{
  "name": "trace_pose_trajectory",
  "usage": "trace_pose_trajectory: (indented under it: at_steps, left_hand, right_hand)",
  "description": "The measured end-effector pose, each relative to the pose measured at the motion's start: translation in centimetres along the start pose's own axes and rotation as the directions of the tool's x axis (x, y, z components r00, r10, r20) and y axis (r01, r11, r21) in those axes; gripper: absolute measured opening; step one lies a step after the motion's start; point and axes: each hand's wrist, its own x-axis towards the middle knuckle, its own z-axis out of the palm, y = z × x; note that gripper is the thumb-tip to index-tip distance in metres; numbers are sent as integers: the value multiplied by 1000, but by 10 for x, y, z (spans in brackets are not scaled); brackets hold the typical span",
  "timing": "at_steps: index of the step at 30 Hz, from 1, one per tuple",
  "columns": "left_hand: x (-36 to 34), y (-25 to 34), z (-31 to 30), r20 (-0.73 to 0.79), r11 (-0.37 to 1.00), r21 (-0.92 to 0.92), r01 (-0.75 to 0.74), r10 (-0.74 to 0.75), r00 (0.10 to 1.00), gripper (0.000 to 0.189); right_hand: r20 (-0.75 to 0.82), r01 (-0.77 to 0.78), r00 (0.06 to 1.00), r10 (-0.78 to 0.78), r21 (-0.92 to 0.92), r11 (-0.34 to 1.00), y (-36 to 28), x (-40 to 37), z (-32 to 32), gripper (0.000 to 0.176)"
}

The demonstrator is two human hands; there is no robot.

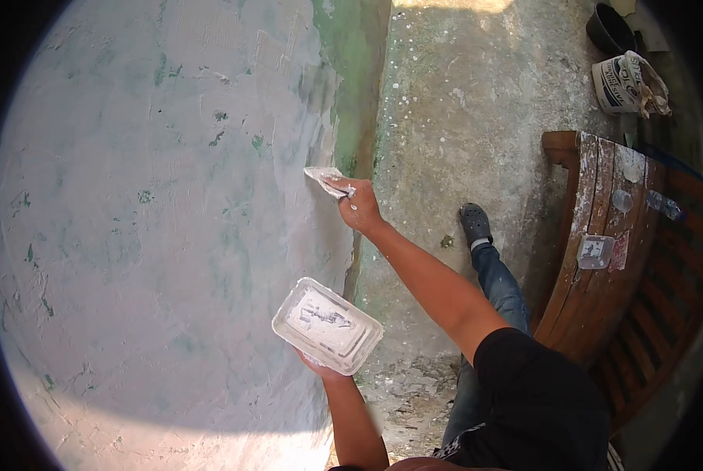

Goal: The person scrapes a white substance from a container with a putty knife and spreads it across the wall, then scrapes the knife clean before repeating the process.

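The wall [147, 235] was the biggest thing there, and it filled the whole left side. It was grey and rough with fresh putty, and small green spots showed through it. A strip of green paint ran down its right edge by the corner. Next to it lay the floor [461, 118], grey and dotted with white specks, with bits of old dry putty in a heap near the foot of the wall. On the right stood a brown wooden bench [603, 188], splashed with white, and a small clear pack [595, 251] lay on its seat. Past the bench, far up in the corner, a white bucket [622, 82] sat on the floor with a black pan [609, 30] just behind it. The person stood between the wall and the bench in a black shirt [540, 392] and blue jeans [497, 282], and one dark shoe [475, 224] was flat on the floor. The tray [328, 326] was white, with a thin smear of putty inside it, and it was held up in the air close to the wall, tipped a little. The left hand [320, 365] was under it, closed on its lower edge, so only a small part of that hand could be seen. The right hand [359, 208] was stretched out higher up, with its fingers shut tight on a small blade [328, 179]. The blade was white with putty and lay flat against the wall, right where the grey met the green strip.
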Motion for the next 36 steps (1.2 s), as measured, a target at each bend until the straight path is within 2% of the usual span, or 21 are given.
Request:
trace_pose_trajectory:
  at_steps: [2,4,5,7,8,9,11,15,18,19,20,22,24,25,27,28,30,31,33,34,36]
  left_hand:
    - [3,-1,-4,-68,999,2,40,-40,997,66]
    - [4,-2,-5,-84,1000,-1,12,-12,996,66]
    - [6,-1,-5,-103,1000,-1,-16,16,995,66]
    - [7,2,-3,-48,1000,23,6,-4,999,66]
    - [7,4,1,-1,999,41,34,-34,999,65]
    - [10,4,8,-5,998,48,35,-35,999,65]
    - [12,2,24,10,999,39,11,-11,1000,64]
    - [16,3,50,-13,1000,3,-26,26,1000,65]
    - [10,8,73,27,999,-3,-37,37,999,67]
    - [9,15,75,127,999,42,6,-11,992,68]
    - [7,21,79,227,995,93,41,-61,972,70]
    - [2,24,99,271,996,92,9,-33,962,71]
    - [-11,24,130,317,995,86,-44,14,948,72]
    - [-20,23,151,232,994,16,-104,98,968,71]
    - [-41,29,164,125,971,-9,-238,237,963,65]
    - [-56,32,172,148,964,-41,-264,267,952,65]
    - [-77,33,185,155,954,-70,-292,300,941,61]
    - [-97,31,195,109,944,17,-330,326,939,60]
    - [-130,25,209,127,932,-34,-361,362,923,59]
    - [-149,25,204,111,928,-47,-371,374,921,59]
    - [-172,27,217,129,911,-126,-393,408,904,58]
  right_hand:
    - [64,112,991,-114,31,993,-11,-15,-14,49]
    - [516,99,848,-125,78,992,-31,-14,-37,50]
    - [512,104,848,-133,86,991,-37,-5,-45,50]
    - [428,-331,860,279,52,942,-53,23,-61,39]
    - [235,-453,881,411,166,876,-66,38,-63,38]
    - [48,-540,832,552,298,787,-77,58,-63,37]
    - [-218,-593,737,640,247,767,-74,96,-60,34]
    - [-70,-498,844,531,264,826,-72,134,-35,38]
    - [-28,-138,989,149,234,962,-122,92,-6,46]
    - [8,-22,1000,21,179,984,-128,70,1,47]
    - [62,13,998,-24,161,987,-147,49,-2,47]
    - [115,83,988,-102,153,985,-175,37,-21,47]
    - [305,4,945,-119,353,936,-193,41,-51,45]
    - [316,34,936,-157,363,931,-209,45,-69,45]
    - [554,-155,828,85,81,985,-254,55,-103,34]
    - [570,-114,820,46,83,990,-277,58,-115,34]
    - [488,-581,784,382,363,728,-321,67,-138,33]
    - [502,-554,792,347,351,755,-347,65,-151,33]
    - [471,-519,843,261,584,624,-394,49,-181,40]
    - [490,-510,840,233,566,648,-411,28,-192,40]
    - [417,-393,877,238,341,854,-450,9,-214,37]
